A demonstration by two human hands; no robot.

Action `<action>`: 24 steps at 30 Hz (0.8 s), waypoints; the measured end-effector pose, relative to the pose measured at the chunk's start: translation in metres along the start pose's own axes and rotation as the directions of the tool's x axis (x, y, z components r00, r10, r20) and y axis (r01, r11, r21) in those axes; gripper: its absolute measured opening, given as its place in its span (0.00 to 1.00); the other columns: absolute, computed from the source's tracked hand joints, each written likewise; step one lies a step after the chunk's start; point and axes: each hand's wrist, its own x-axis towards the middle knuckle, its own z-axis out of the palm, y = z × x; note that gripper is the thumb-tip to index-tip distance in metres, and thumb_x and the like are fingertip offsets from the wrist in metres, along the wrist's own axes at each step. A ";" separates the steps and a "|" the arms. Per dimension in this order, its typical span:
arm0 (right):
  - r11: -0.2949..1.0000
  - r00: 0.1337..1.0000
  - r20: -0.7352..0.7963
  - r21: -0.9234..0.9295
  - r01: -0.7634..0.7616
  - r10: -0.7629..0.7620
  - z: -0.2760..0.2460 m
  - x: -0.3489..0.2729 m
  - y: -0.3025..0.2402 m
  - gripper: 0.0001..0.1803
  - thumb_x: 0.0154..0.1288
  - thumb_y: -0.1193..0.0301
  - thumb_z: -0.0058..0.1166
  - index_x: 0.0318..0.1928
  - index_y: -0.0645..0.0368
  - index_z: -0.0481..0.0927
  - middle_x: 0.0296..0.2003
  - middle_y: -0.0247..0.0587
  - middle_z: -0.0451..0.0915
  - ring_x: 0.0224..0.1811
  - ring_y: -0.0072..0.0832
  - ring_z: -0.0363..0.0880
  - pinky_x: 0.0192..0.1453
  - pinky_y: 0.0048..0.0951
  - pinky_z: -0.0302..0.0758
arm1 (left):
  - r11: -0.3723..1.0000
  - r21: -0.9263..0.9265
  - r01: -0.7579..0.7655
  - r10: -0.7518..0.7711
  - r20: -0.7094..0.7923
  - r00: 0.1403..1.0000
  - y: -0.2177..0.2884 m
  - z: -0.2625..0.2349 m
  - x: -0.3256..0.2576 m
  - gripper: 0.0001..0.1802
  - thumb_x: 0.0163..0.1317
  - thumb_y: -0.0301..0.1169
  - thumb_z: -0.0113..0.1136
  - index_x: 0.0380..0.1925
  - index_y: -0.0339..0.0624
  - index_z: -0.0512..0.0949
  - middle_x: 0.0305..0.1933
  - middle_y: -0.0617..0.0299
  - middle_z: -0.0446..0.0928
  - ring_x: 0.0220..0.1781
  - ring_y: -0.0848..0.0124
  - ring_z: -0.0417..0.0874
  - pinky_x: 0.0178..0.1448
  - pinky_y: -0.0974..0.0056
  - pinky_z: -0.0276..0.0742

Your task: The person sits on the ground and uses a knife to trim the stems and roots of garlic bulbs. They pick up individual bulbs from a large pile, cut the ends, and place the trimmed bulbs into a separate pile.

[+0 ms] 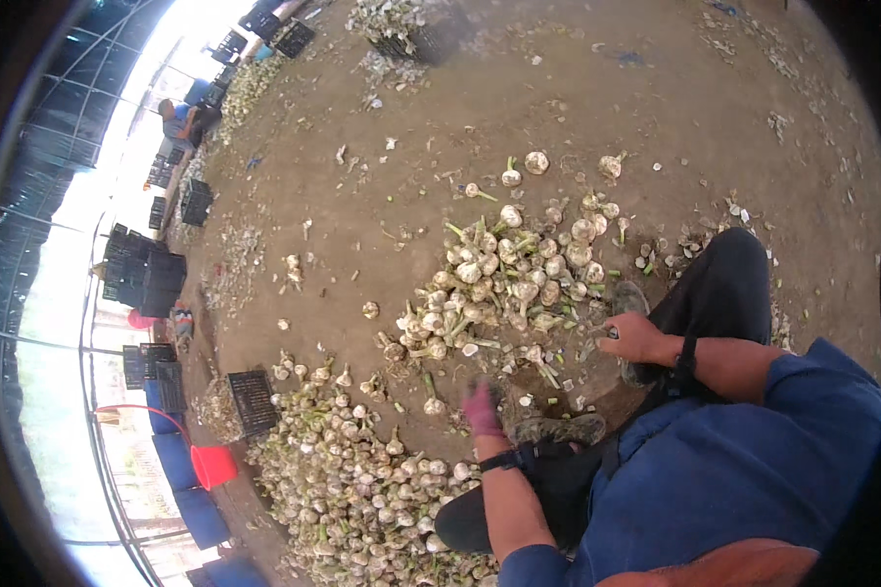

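Note:
My left hand, in a pink glove, hovers between two heaps of garlic; its fingers are smeared, so whether it holds anything is unclear. One garlic bulb with a green stem lies on the ground just left of it. My right hand is bare and closed, in front of my right shoe; a small dark bit shows at its fingers, too small to name. Ahead of both hands spreads a pile of garlic bulbs with short stalks. A larger garlic heap lies beside my left knee.
Cut stalks and skins litter the dirt around my shoes. A black crate stands at the large heap's far edge, with a red bucket beyond. More black crates line the left side, where another person sits. A garlic-filled crate stands far ahead.

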 end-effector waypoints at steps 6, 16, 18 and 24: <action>0.999 0.993 0.115 -0.033 0.012 -0.008 0.015 0.019 -0.013 0.25 0.54 0.53 0.57 0.35 0.67 0.79 0.29 0.62 0.78 0.34 0.57 0.78 0.39 0.48 0.74 | 0.724 0.689 0.034 -0.071 0.025 0.997 -0.135 0.043 0.044 0.45 0.49 0.47 0.69 0.64 0.36 0.64 0.62 0.43 0.70 0.62 0.49 0.72 0.63 0.55 0.70; 0.993 0.972 0.202 -0.049 -0.108 0.116 0.012 0.024 -0.020 0.24 0.55 0.52 0.57 0.33 0.64 0.79 0.28 0.60 0.78 0.33 0.57 0.77 0.37 0.49 0.72 | 0.592 0.781 0.199 -0.237 -0.067 0.969 -0.108 0.091 0.058 0.44 0.44 0.43 0.71 0.62 0.36 0.67 0.58 0.44 0.73 0.57 0.51 0.76 0.61 0.57 0.72; 0.991 0.962 0.239 -0.010 -0.133 0.132 0.007 0.027 -0.026 0.24 0.56 0.52 0.56 0.33 0.65 0.79 0.27 0.60 0.78 0.33 0.57 0.77 0.37 0.49 0.72 | 0.696 0.689 0.205 -0.268 -0.016 0.963 -0.077 0.089 0.051 0.38 0.48 0.37 0.69 0.60 0.36 0.68 0.53 0.47 0.77 0.49 0.54 0.81 0.53 0.59 0.78; 0.998 0.993 0.115 0.039 -0.043 0.039 0.004 0.021 -0.028 0.22 0.56 0.54 0.56 0.33 0.64 0.78 0.28 0.60 0.78 0.33 0.57 0.77 0.37 0.48 0.72 | 0.896 -0.328 0.299 -0.186 0.335 0.924 -0.036 0.081 0.027 0.21 0.54 0.22 0.55 0.51 0.38 0.73 0.33 0.61 0.79 0.30 0.70 0.80 0.35 0.69 0.77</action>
